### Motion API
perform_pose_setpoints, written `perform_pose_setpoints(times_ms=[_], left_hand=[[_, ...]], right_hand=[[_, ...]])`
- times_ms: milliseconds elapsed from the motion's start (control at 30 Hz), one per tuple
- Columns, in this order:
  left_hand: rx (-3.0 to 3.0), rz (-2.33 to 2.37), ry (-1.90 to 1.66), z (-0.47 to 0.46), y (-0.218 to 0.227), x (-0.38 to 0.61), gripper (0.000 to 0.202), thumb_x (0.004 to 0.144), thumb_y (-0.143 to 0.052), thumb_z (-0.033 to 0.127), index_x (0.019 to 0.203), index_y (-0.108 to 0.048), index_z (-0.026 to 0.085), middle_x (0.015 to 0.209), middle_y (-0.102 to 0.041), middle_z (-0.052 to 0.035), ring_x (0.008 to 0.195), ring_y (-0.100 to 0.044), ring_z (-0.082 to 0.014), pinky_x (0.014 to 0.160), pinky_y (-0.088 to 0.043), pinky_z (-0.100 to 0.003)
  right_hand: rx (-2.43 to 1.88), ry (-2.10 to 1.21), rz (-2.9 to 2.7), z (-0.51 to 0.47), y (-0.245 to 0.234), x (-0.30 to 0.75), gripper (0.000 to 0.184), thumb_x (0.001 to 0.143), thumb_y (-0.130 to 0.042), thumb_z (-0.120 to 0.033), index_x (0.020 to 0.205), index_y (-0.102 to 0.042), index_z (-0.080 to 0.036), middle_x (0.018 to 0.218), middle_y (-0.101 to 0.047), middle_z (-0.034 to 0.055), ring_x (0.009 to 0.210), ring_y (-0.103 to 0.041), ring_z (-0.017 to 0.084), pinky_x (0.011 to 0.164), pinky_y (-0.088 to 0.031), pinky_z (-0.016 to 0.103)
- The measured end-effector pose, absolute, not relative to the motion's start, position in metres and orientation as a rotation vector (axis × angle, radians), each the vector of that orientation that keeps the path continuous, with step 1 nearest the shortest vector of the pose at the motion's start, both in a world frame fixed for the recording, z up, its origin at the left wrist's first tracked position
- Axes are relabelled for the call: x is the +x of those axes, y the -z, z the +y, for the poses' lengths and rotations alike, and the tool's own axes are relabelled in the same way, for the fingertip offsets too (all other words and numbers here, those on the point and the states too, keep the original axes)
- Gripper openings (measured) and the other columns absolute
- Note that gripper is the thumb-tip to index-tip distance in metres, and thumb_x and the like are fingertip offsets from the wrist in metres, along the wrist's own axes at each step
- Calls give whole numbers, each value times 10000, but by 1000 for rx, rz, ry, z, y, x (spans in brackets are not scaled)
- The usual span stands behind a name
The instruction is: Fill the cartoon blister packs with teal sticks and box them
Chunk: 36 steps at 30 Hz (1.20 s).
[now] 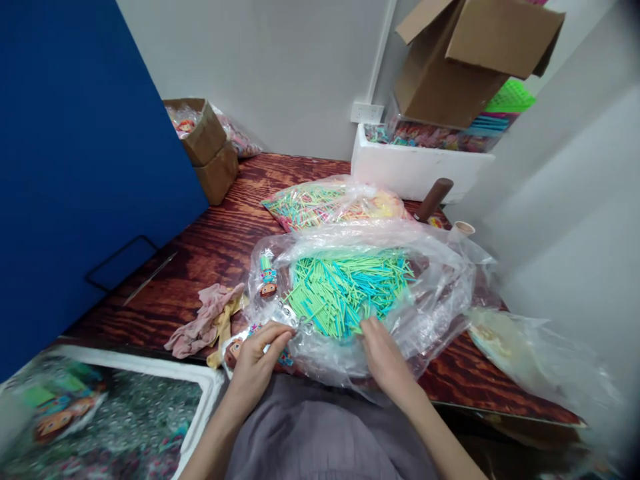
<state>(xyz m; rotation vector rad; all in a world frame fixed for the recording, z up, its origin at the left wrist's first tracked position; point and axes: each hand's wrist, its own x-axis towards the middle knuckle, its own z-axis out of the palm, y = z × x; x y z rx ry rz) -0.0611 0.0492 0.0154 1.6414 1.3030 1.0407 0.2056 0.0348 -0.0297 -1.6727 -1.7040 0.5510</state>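
My left hand (263, 353) is closed in a pinch on the edge of a small clear packet (234, 350) printed with a cartoon figure. Part of that packet is hidden under the hand. At the near edge of a pile of thin green and blue sticks (345, 287), my right hand (383, 353) has its fingers pressed together on some sticks; the fingertips are partly hidden. The pile lies in a large open clear plastic bag (435, 293) spread on the table. A printed packet with green sticks (267, 275) rests on the bag's left side.
Behind lies another clear bag of coloured sticks (315, 203). Pink and yellow gloves (207, 320) are on the table (200, 257) at left. A white foam box (205, 387) holds filled packets at lower left. Cardboard boxes (215, 170) and a white bin (420, 170) stand at the back.
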Motion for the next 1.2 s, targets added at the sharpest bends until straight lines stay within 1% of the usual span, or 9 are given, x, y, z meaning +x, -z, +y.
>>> perform_pose_setpoints(times_ms=[67, 133, 200, 333, 467, 600, 767, 967, 1200], left_hand=[[1633, 1275, -1025, 47, -21, -57, 253, 896, -554, 363, 820, -732, 200, 830, -701, -41, 802, -638, -188, 735, -495, -271], [1620, 1250, -1010, 45, -24, -53, 249, 894, -558, 360, 824, -736, 201, 834, -703, -40, 801, -639, -188, 719, -493, -267], [1604, 1232, -997, 44, -26, -51, 239, 884, -571, 362, 826, -744, 206, 842, -707, -39, 794, -641, -189, 705, -495, -266], [1565, 1211, -988, 40, -21, -50, 223, 860, -594, 370, 834, -757, 219, 866, -725, -41, 823, -651, -202, 731, -507, -278], [1486, 1234, -962, 35, -14, -53, 232, 845, -609, 387, 818, -754, 207, 837, -722, -39, 809, -646, -202, 735, -501, -277], [1447, 1214, -911, 29, -12, -45, 265, 870, -581, 398, 833, -747, 195, 813, -693, -34, 770, -616, -182, 696, -472, -260], [1435, 1125, -921, 28, -9, -27, 256, 876, -591, 390, 830, -739, 186, 787, -648, -23, 762, -586, -165, 703, -440, -249], [1327, 1099, -939, 29, -7, -16, 253, 867, -600, 396, 858, -736, 182, 813, -651, -25, 776, -579, -164, 702, -431, -246], [1264, 1107, -966, 26, -5, -14, 237, 849, -627, 390, 853, -746, 185, 820, -670, -32, 782, -584, -171, 711, -440, -253]], right_hand=[[-1604, -847, -1347, 41, 21, 212, 152, 858, -563, -332, 752, -573, -224, 780, -654, 60, 757, -613, 247, 717, -479, 387], [-1458, -1112, -972, 47, 11, 216, 261, 808, -650, -465, 799, -599, -209, 772, -691, 50, 731, -657, 239, 726, -519, 402], [-1293, -1277, -694, 51, 3, 218, 328, 729, -741, -493, 805, -604, -204, 766, -711, 43, 711, -679, 230, 730, -546, 410], [-1086, -1431, -411, 52, -2, 217, 296, 661, -837, -353, 791, -618, -202, 731, -698, 15, 674, -676, 190, 709, -574, 375], [-949, -1540, -314, 47, 0, 211, 296, 666, -840, -193, 910, -672, -188, 707, -667, -18, 633, -641, 137, 674, -576, 298], [-813, -1621, -267, 49, -12, 197, 222, 685, -824, -116, 855, -691, -171, 738, -686, -13, 713, -665, 130, 796, -568, 298], [-677, -1658, -332, 57, -44, 171, 157, 747, -809, -252, 794, -677, -182, 836, -751, 33, 933, -706, 213, 1011, -476, 417], [-669, -1687, -387, 56, -60, 150, 193, 741, -809, -312, 803, -668, -197, 1013, -765, 72, 1103, -661, 245, 1091, -374, 458], [-946, -1587, -664, 38, -47, 143, 214, 787, -753, -387, 844, -670, -199, 1012, -763, 73, 1205, -585, 262, 1152, -235, 469]])
